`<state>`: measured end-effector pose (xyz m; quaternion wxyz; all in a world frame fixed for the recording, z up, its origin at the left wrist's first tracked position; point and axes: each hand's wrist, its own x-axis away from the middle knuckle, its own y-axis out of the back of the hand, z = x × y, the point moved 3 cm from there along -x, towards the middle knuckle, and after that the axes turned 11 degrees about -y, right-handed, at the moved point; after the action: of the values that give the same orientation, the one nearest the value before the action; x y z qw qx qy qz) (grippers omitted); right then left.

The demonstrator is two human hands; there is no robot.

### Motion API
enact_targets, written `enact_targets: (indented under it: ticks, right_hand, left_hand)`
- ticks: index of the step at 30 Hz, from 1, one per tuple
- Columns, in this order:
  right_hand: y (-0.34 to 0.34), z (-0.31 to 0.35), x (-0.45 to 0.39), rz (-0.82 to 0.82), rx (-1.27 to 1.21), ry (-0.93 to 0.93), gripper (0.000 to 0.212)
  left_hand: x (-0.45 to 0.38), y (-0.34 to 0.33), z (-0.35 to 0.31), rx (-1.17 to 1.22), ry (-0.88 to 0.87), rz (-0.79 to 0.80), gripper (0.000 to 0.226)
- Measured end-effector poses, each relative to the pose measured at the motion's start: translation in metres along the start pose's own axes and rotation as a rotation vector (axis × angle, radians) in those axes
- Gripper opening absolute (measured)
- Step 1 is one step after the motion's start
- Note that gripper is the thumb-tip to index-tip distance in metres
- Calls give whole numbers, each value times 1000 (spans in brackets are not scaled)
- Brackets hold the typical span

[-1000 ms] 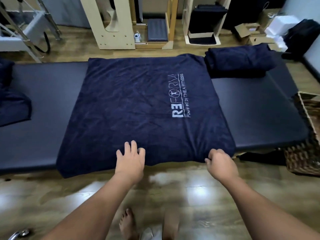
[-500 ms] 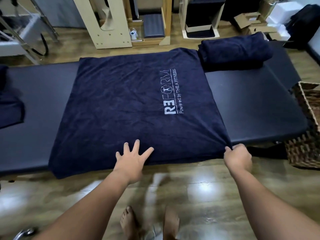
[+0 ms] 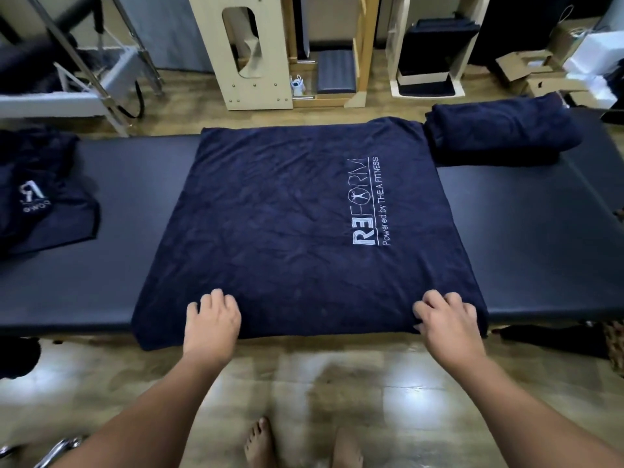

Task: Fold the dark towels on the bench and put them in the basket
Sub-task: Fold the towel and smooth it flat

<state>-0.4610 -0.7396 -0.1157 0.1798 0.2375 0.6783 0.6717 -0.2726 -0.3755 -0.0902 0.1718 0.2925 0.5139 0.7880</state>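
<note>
Item: dark towel (image 3: 287, 224), spread flat across the bench (image 3: 526, 231), near edge overhanging. Left hand (image 3: 212, 324) and right hand (image 3: 447, 319) rest on that edge, fingers curled into the cloth, likely gathering it for a fold. Print: "REFORM, Powered by THEA FITNESS". 1 rolled towel (image 3: 499, 130) lies at the far right. Basket barely visible.
</note>
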Motion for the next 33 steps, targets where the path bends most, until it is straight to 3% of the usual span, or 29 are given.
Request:
enact_targets:
  ticks: [4,8,11,13,16,21,23,29,33]
  right_hand:
    - [11,-8,-7,21,-110,82,30]
    - [32,-6,-26,17,-325,1,31]
    - [48,-2,-54,53,-365,-25,26]
    - [57,-1,-71,-10,-348,-6,33]
    - [60,3,-97,-98,-301,119,48]
    - [77,12,-154,-202,-235,92,40]
    - [83,15,-179,-214,-200,90,37]
    - [96,34,-269,-157,-32,-31,33]
    - [108,59,-312,-34,40,-204,42]
  left_hand:
    - [-5,-8,16,18,-114,46,25]
    - [-10,8,34,390,26,-1,15]
    - [-23,22,51,664,67,-104,30]
    - [-33,23,61,620,-48,-72,40]
    - [-50,29,73,455,-126,50,16]
    - [-113,49,112,562,19,-23,4]
    - [-147,60,131,599,-19,-34,11]
    - [-265,95,178,562,-261,143,25]
    - [-331,118,195,437,-208,-51,23]
